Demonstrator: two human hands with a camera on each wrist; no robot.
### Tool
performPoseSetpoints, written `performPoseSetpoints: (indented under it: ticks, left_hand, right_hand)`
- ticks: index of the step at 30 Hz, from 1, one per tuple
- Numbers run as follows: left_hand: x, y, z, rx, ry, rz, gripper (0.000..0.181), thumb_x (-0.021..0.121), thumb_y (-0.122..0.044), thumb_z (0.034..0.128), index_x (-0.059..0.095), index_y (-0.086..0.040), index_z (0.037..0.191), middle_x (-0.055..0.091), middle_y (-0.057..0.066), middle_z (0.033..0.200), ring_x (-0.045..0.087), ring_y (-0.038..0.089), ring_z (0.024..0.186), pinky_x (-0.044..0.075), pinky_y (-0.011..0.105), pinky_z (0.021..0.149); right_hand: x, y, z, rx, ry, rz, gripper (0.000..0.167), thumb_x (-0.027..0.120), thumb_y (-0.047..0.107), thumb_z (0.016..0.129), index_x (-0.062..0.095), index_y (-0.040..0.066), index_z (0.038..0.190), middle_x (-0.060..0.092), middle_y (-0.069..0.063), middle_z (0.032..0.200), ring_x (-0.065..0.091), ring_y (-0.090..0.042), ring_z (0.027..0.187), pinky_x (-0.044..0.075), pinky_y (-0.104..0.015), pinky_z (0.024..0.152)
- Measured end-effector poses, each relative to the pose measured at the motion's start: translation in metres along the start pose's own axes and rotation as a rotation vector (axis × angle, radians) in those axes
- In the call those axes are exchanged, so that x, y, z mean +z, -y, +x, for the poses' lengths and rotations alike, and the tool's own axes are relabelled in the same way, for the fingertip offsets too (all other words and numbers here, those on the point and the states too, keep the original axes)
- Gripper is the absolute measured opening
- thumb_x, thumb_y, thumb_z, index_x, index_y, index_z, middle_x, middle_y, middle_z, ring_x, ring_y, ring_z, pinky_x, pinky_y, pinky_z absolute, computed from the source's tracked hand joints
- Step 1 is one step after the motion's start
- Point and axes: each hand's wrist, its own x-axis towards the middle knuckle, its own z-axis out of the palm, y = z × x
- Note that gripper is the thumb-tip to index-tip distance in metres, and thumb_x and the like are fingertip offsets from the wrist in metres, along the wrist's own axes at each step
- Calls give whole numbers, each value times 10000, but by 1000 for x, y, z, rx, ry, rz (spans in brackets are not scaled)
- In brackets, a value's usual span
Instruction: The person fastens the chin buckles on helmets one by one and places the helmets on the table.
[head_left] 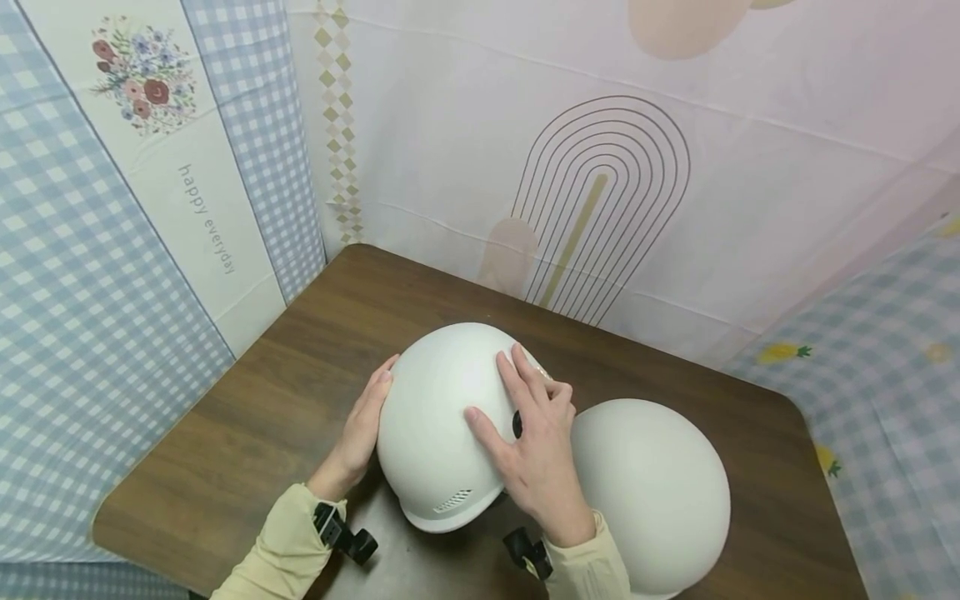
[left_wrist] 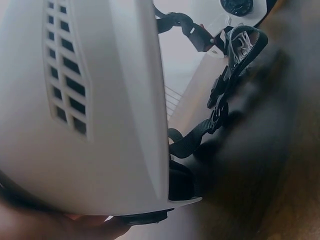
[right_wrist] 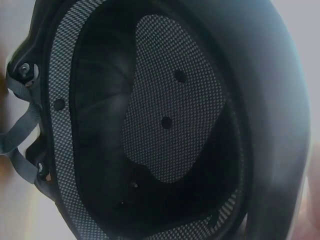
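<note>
In the head view, both hands bracket a helmet [head_left: 442, 417] over the near part of the table [head_left: 292, 367], just left of the other helmet [head_left: 652, 492]. The left hand [head_left: 362, 433] lies along its left side, fingers close together; the right hand [head_left: 536, 442] lies spread on its right, thumb well away from the fingers, beside a black knob [head_left: 517, 425]. Neither seems to pinch; palms and fingers appear to bear in from both sides (an even push should serve better than a hard one on so smooth a shell).

In the left wrist view, the vents [left_wrist: 68, 70] sit near the rim [left_wrist: 145, 125], with a strap [left_wrist: 192, 142] hanging loose beyond it. That strap could snag underneath, so it is best watched.

In the right wrist view, the lining [right_wrist: 172, 95] faces the camera, so the shell is tipped, not flat; whether it touches the table, I cannot tell. Turning it with both hands together, clear of its neighbour, would be safest.
</note>
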Motion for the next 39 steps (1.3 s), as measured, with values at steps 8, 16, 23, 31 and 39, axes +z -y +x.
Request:
performPoseSetpoints:
  ticks: [8, 16, 23, 31, 39]
  left_hand:
    - [1, -2, 2, -13, -9, 2, 558, 285, -423, 1058, 273, -119, 1525, 275, 67, 1551, 233, 222, 1403, 149, 480, 1118]
    - [-4, -1, -4, 8, -2, 11, 564, 260, -413, 1063, 236, -100, 1532, 269, 99, 1548, 244, 248, 1402, 177, 501, 1111]
    - [-8, 0, -7, 28, 4, 1, 562, 260, -407, 1065, 250, -86, 1527, 290, 108, 1540, 263, 249, 1396, 184, 487, 1112]
    - [-8, 0, -7, 39, 5, 3, 564, 252, -396, 1066, 247, -67, 1524, 277, 127, 1546, 253, 269, 1399, 169, 499, 1114]
    - [-9, 2, -9, 46, 3, 6, 571, 244, -422, 1064, 238, -92, 1530, 272, 97, 1552, 251, 246, 1404, 176, 492, 1117]
  right_hand:
    - [-1, -1, 2, -6, -1, 5, 682, 697, 448, 873, 459, 208, 1466, 332, 26, 1551, 329, -295, 1141, 212, -497, 925]
    - [2, 5, 0, -23, -5, -7, 681, 707, 438, 867, 466, 207, 1462, 341, 25, 1546, 336, -297, 1141, 225, -506, 915]
    - [3, 10, -2, -22, 0, -6, 683, 714, 441, 860, 470, 223, 1459, 342, 37, 1545, 332, -287, 1141, 222, -490, 915]
    - [-1, 10, -2, -6, 20, 22, 677, 723, 460, 852, 482, 252, 1449, 347, 88, 1537, 327, -245, 1120, 220, -469, 929]
    - [-2, 11, -2, -13, 35, 20, 680, 719, 471, 852, 483, 246, 1448, 342, 88, 1539, 325, -232, 1106, 216, -473, 924]
